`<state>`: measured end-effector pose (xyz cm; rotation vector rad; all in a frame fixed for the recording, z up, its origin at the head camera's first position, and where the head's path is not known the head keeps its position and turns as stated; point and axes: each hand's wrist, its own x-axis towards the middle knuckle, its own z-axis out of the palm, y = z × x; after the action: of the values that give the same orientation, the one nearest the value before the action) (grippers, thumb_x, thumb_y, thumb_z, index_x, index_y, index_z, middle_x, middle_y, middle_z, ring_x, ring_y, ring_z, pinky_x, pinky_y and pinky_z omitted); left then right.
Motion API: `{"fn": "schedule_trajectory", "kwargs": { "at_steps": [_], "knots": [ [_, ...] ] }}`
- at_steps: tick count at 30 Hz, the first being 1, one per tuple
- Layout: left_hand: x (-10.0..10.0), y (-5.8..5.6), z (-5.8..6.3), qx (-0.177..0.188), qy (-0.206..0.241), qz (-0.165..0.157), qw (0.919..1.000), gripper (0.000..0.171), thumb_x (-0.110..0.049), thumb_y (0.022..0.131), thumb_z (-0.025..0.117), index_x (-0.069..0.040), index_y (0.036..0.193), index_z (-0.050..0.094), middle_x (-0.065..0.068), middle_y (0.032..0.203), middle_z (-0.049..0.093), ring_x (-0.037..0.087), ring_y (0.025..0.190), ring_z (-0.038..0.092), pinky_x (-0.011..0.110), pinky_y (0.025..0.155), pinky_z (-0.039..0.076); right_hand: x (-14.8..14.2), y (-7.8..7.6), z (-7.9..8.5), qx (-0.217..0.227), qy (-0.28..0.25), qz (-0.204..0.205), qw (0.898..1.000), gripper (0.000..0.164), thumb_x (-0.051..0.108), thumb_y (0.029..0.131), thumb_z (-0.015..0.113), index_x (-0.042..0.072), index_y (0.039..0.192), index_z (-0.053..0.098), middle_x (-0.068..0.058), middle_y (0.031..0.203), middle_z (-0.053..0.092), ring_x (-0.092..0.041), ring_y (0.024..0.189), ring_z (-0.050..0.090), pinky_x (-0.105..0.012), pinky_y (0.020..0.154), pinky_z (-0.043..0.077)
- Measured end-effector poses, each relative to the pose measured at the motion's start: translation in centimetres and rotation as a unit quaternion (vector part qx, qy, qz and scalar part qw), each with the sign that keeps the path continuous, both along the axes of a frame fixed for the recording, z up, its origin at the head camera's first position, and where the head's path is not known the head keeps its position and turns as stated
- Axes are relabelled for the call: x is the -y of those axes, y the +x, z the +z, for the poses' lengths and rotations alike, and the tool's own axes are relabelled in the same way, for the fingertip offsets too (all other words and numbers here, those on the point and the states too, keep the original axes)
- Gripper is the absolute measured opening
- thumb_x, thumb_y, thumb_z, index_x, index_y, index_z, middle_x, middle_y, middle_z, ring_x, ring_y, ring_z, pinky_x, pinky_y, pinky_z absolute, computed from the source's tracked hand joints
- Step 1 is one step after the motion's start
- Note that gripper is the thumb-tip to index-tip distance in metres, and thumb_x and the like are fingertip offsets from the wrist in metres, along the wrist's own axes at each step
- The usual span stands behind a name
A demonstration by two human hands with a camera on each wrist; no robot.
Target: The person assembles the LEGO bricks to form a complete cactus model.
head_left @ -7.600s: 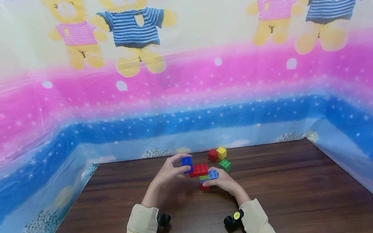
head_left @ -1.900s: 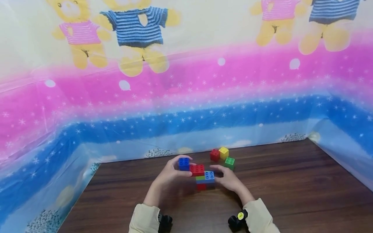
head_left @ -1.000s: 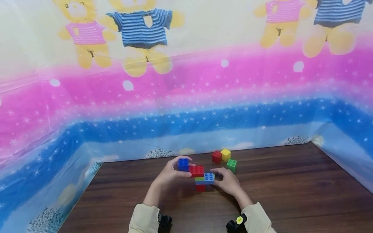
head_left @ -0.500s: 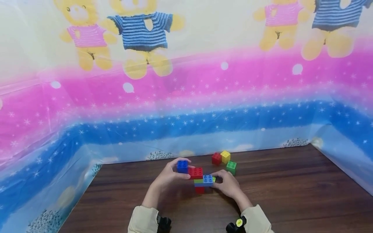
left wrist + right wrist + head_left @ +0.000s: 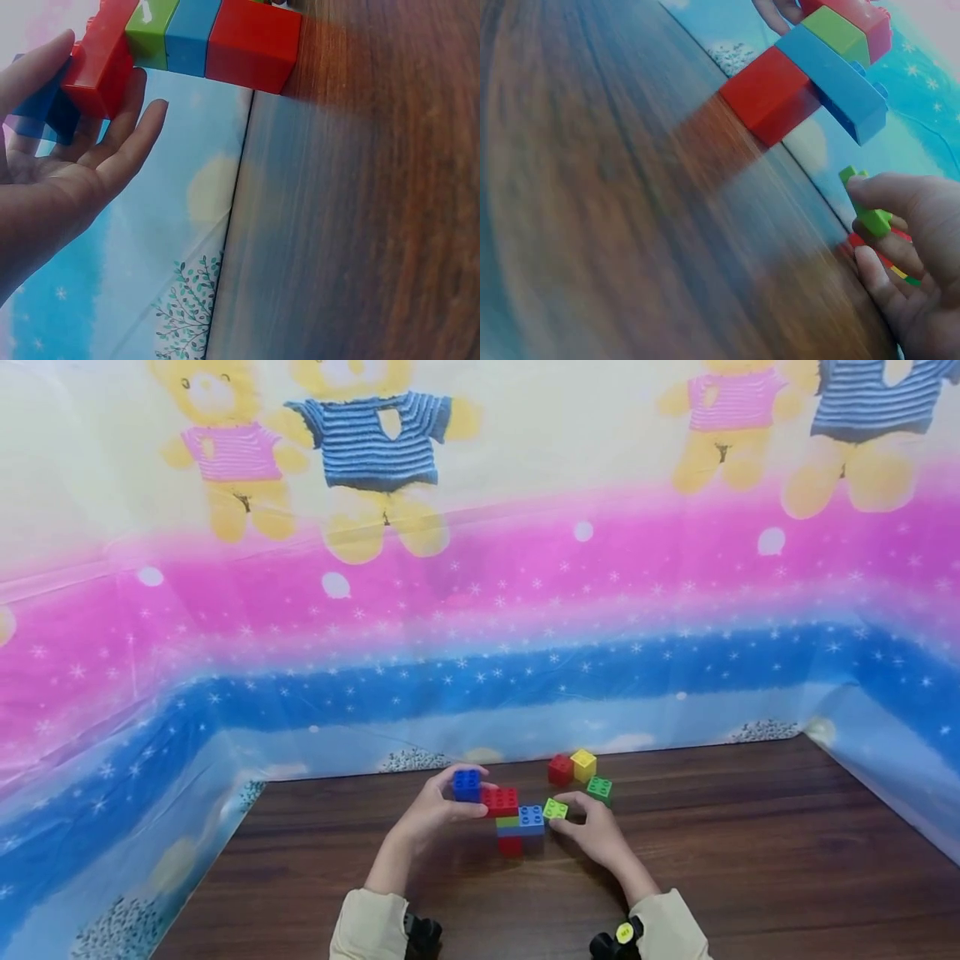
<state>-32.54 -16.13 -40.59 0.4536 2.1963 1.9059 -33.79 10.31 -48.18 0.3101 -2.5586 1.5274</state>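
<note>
A stepped stack of toy building bricks stands on the table. At its foot is a red brick [image 5: 510, 846], under a light blue brick [image 5: 531, 820] that juts out to the right. Above lie a lime green brick [image 5: 150, 34] and a longer red brick [image 5: 502, 802] reaching left, with a dark blue brick [image 5: 467, 785] at its left end. My left hand [image 5: 435, 808] grips the stack at the upper red brick, thumb in front, fingers behind. My right hand [image 5: 597, 833] pinches a thin lime green brick [image 5: 866, 202] between thumb and fingers, just right of the light blue brick.
Behind my right hand, a red brick [image 5: 559, 769], a yellow brick [image 5: 583, 765] and a green brick [image 5: 599, 789] sit close together on the brown wooden table [image 5: 720, 860]. A printed cloth [image 5: 480, 693] hangs along the table's far and side edges.
My right hand has shifted right, away from the light blue brick, and the thin lime brick has come into sight in its fingers. My left hand stays at the upper bricks.
</note>
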Motion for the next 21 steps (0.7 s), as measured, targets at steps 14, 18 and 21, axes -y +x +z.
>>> {"fn": "schedule_trajectory", "kwargs": {
  "at_steps": [14,18,21],
  "knots": [
    [-0.1,-0.1,-0.3,0.011,0.004,0.017,0.9998,0.050,-0.011,0.085,0.073,-0.012,0.132,0.053,0.017,0.133,0.061,0.026,0.116,0.062,0.045,0.099,0.053,-0.7,0.1,1.2,0.080,-0.129,0.043,0.988,0.042,0.004,0.090,0.064,0.001,0.131,0.055,-0.023,0.122,0.060,-0.016,0.090,0.066,-0.033,0.078,0.060],
    [-0.1,-0.2,-0.3,0.009,0.005,0.018,0.9998,0.050,-0.011,0.085,0.073,-0.012,0.132,0.053,0.018,0.132,0.061,0.027,0.116,0.062,0.044,0.099,0.053,-0.6,0.2,2.2,0.086,-0.139,0.055,0.985,0.044,0.005,0.091,0.062,0.002,0.134,0.054,-0.023,0.124,0.058,-0.017,0.094,0.066,-0.037,0.084,0.059],
    [-0.2,-0.2,-0.2,0.008,0.005,0.019,0.9998,0.050,-0.011,0.086,0.072,-0.012,0.132,0.053,0.018,0.133,0.061,0.026,0.116,0.061,0.044,0.099,0.053,-0.6,0.2,2.9,0.086,-0.143,0.065,0.984,0.044,0.007,0.092,0.061,0.001,0.134,0.053,-0.023,0.125,0.057,-0.019,0.095,0.066,-0.038,0.086,0.059]
  ]
}}
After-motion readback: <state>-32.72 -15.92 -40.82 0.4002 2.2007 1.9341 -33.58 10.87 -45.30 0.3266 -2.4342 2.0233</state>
